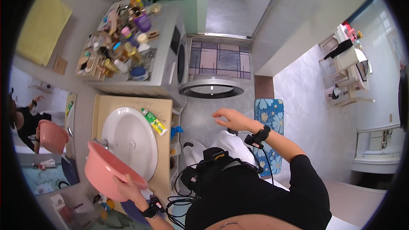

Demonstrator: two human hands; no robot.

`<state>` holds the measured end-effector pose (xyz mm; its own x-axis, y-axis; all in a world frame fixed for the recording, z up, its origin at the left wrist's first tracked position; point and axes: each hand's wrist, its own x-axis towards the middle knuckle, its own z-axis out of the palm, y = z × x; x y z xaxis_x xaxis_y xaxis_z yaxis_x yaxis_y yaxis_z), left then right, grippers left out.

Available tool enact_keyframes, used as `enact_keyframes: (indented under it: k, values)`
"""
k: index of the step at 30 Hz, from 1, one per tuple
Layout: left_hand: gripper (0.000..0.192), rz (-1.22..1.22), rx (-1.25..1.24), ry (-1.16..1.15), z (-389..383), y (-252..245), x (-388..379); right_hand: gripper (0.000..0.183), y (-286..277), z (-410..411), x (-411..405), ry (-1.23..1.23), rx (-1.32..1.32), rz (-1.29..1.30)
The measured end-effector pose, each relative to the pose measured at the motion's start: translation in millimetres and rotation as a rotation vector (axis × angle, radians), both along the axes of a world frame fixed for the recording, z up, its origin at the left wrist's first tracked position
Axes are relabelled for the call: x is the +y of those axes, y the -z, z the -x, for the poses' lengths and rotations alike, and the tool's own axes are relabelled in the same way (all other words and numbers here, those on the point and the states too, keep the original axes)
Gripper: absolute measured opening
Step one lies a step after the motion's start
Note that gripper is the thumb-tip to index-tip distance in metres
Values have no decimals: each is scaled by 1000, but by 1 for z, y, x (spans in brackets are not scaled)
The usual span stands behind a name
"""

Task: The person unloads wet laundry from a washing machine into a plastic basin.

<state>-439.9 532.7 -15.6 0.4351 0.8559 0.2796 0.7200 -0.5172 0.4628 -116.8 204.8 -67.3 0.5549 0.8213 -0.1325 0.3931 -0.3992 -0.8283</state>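
My left hand (129,190) grips the rim of a pink plastic basin (104,172). The basin is tilted and hangs over the near left part of the countertop, partly covering the white oval washbasin (140,159) and its metal faucet (104,143). Empty, with its fingers loosely apart, my right hand (235,119) is held above the tiled floor to the right of the washbasin. Beyond it stands the open round door (211,89) of a front-loading washing machine (169,51). A green and yellow toothpaste tube (154,121) lies at the washbasin's right edge.
Bottles, jars and a wooden organizer (91,70) crowd the washing machine's top. A patterned mat (220,59) and a blue floral mat (270,134) lie on the floor. At left hangs a mirror (44,127); a dark blue basin (137,212) sits below the pink one. Black cables (179,201) loop beside me.
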Motion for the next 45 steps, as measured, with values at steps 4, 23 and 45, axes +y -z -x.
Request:
enact_keyframes:
  k: [4,23,45]
  values:
    - [34,-177,5,-10,-5,22,-9,33,1,-30,-86,70,10,16]
    - [36,1111,-907,123,-297,-91,-233,49,-14,-216,-263,327,933,-265]
    - [32,1530,-549,-406,-464,184,-298,32,70,-549,-194,358,-39,95]
